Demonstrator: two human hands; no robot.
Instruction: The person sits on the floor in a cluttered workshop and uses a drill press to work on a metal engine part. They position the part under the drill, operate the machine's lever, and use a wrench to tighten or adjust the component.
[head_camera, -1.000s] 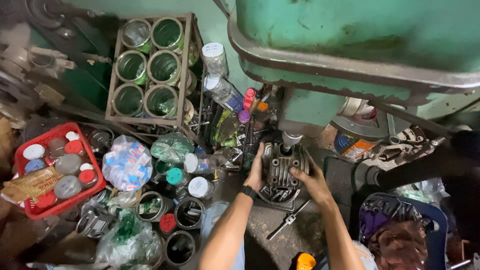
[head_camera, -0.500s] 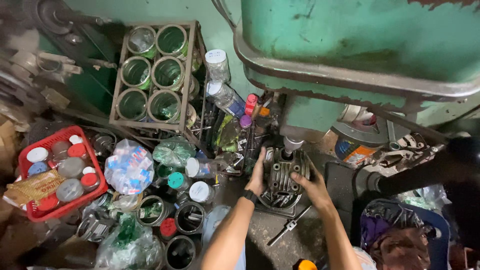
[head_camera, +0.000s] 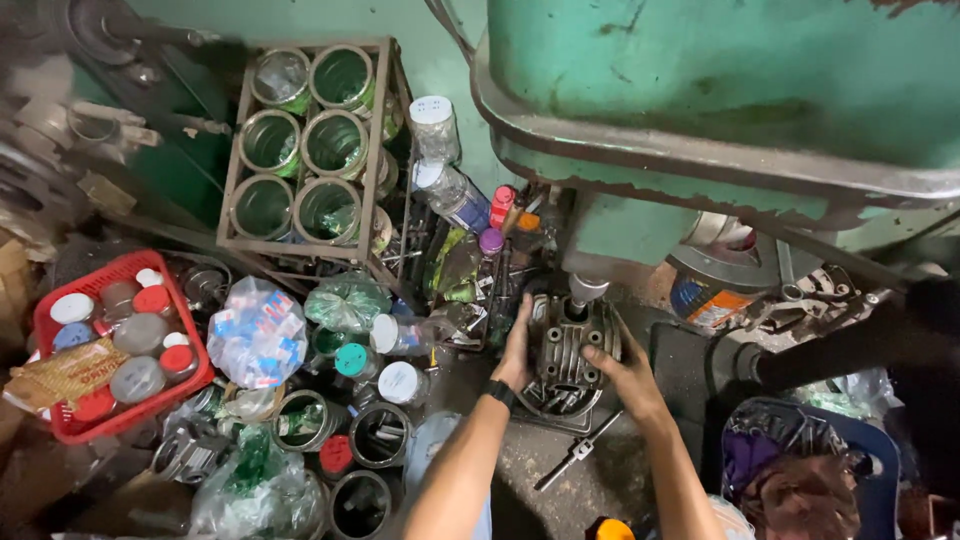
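Note:
A grey finned metal engine part (head_camera: 566, 347) sits under the spindle (head_camera: 583, 291) of a big green machine (head_camera: 720, 110). My left hand (head_camera: 517, 347), with a dark watch at the wrist, presses flat against the part's left side. My right hand (head_camera: 628, 374) grips its right side, fingers over the fins. Both forearms reach up from the bottom of the view. The part rests on a dark, dirty work surface.
A metal tap wrench (head_camera: 575, 455) lies just below the part. Left stand open tins (head_camera: 380, 435), capped jars, plastic bags (head_camera: 258, 335) and a red basket of jars (head_camera: 110, 355). A metal crate of cans (head_camera: 305, 150) leans behind. A blue tub of rags (head_camera: 800, 470) is at right.
My view has shifted slightly down and right. Both hands stay on the engine part under the spindle, the left hand sliding a little lower along its side.

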